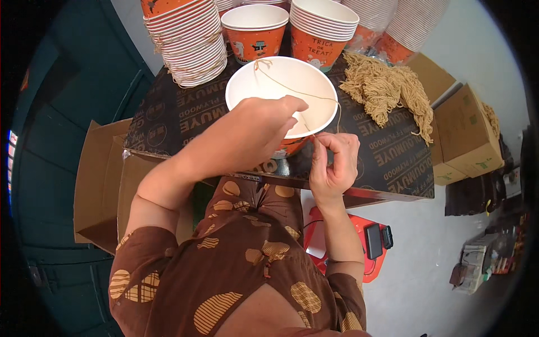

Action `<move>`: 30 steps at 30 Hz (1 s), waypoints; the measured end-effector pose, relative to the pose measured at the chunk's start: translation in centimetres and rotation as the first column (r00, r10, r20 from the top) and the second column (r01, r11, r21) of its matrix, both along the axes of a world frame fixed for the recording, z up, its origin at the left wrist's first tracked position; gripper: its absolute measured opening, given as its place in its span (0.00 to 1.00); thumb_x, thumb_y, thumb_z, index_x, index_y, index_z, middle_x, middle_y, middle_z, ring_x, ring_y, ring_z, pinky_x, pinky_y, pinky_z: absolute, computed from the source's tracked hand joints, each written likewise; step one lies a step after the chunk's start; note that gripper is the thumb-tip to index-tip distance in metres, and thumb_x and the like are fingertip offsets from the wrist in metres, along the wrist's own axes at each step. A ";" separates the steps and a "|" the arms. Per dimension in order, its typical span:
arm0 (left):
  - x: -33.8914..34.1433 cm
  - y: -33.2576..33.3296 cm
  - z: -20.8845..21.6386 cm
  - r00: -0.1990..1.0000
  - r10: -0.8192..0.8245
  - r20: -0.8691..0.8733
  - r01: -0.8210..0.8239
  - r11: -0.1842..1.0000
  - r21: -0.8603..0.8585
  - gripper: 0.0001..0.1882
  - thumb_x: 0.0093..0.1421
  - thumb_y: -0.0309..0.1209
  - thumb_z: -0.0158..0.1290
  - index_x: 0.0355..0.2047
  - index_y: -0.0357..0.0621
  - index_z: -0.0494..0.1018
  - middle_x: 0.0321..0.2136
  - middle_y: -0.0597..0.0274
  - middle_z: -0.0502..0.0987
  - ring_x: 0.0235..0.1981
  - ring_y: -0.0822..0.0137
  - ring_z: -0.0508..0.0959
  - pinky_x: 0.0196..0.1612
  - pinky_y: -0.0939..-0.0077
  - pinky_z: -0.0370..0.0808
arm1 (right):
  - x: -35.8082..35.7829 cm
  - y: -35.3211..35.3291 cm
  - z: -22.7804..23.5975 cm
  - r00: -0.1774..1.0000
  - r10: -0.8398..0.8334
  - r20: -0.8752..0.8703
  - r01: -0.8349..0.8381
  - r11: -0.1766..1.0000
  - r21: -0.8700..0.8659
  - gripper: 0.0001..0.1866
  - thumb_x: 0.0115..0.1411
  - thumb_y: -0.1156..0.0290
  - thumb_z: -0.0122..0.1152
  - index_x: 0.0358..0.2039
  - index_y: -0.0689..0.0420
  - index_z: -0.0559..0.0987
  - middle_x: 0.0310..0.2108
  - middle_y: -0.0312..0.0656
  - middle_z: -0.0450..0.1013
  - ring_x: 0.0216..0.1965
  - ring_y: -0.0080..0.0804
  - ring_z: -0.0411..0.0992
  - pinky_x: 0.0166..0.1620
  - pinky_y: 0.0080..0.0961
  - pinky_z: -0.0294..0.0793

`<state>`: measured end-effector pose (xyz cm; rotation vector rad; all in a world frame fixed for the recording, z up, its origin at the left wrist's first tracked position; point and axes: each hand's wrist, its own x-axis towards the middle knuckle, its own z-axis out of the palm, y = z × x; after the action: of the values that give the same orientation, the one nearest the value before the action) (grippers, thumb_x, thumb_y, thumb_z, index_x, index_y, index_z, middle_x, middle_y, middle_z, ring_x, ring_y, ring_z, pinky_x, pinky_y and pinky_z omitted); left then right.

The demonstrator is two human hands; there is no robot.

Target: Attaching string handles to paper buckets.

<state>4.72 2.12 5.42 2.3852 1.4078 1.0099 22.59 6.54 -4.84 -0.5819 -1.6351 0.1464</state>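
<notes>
A paper bucket [238,84], white inside and orange printed outside, stands at the table's near edge. A thin tan cord [297,91] is fixed at its far rim, crosses the opening and hangs over the right side. My left hand [266,123] reaches over the near rim into the opening, fingers bent and closed; what they hold is hidden. Outside the near right rim, my right hand [336,163] pinches the cord's end between thumb and forefinger against the bucket's wall.
Behind stand nested bucket stacks [188,50], the left one with cords hanging from it. A heap of tan cords [387,92] lies at the table's right. Cardboard boxes flank the dark table [393,163]; a red stool [356,224] holding a black device is below right.
</notes>
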 end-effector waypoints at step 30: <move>-0.1 4.4 0.8 0.937 -0.111 0.331 0.241 0.891 -0.386 0.08 0.57 0.23 0.57 0.22 0.38 0.71 0.29 0.66 0.79 0.29 0.81 0.71 0.32 0.85 0.68 | 3.3 -1.7 3.3 0.882 -0.244 0.404 0.244 0.968 0.051 0.11 0.51 0.76 0.69 0.35 0.53 0.78 0.30 0.34 0.74 0.40 0.38 0.69 0.49 0.37 0.57</move>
<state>4.63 6.49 6.18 1.9103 1.1329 0.8686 25.92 4.89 -1.56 -0.8579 -1.9450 -0.1736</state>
